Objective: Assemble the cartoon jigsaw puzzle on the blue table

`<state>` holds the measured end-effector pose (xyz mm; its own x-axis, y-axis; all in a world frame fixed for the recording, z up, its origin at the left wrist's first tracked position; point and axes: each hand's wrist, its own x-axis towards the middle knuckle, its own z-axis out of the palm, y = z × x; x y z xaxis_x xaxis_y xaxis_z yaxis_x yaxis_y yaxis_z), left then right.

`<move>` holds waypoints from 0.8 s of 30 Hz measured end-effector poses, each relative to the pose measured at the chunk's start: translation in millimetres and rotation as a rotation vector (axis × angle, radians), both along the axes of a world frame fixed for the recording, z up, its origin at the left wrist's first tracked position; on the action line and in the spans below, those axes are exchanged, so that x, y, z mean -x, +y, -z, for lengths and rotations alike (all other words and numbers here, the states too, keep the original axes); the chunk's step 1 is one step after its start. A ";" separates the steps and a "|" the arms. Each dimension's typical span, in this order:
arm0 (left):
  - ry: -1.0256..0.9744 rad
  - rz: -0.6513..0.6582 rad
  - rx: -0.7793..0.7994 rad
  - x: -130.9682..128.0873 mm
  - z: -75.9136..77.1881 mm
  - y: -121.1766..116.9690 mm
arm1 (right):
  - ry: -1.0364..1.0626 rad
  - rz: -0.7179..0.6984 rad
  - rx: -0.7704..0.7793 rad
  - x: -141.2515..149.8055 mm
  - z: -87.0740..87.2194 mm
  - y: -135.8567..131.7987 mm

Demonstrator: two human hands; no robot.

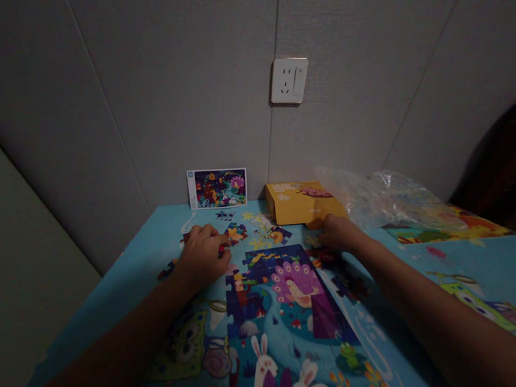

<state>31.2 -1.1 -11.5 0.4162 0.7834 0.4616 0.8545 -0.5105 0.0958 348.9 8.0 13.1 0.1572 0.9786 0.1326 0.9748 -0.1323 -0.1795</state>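
A partly joined jigsaw puzzle [276, 319] with a peacock and white rabbits lies on the blue table cover. To its upper left is my left hand [202, 256], fingers curled around a small dark red puzzle piece [221, 248]. An orange and blue joined piece [235, 233] lies just past those fingertips. My right hand [339, 233] is closed and points down beside the puzzle's upper right, in front of the yellow box; what its fingertips hold is hidden. Below it, dark loose puzzle pieces [350, 283] lie along the puzzle's right edge.
A reference picture card [221, 188] leans on the wall at the back. Near it stands a yellow box [300, 203], with a clear plastic bag [383, 198] to its right. More loose pieces [278, 235] lie behind the puzzle. A socket [289, 80] is on the wall.
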 end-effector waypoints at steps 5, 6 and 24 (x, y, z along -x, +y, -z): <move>-0.090 0.179 -0.015 -4.0 -6.1 -3.7 | -0.066 0.043 0.070 0.8 -5.4 -2.0; -0.094 0.243 -0.013 -4.8 -6.6 -4.2 | -0.085 0.048 0.064 1.8 -7.1 -2.5; 0.007 0.659 0.141 -14.3 -14.0 -26.9 | 1.090 -0.619 -0.043 73.7 4.8 -23.0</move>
<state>45.6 -28.0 2.5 0.8305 0.4177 0.3686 0.3700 -0.9082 0.1955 275.2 -15.0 8.4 -0.2792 0.9254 0.2564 0.2134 0.3201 -0.9230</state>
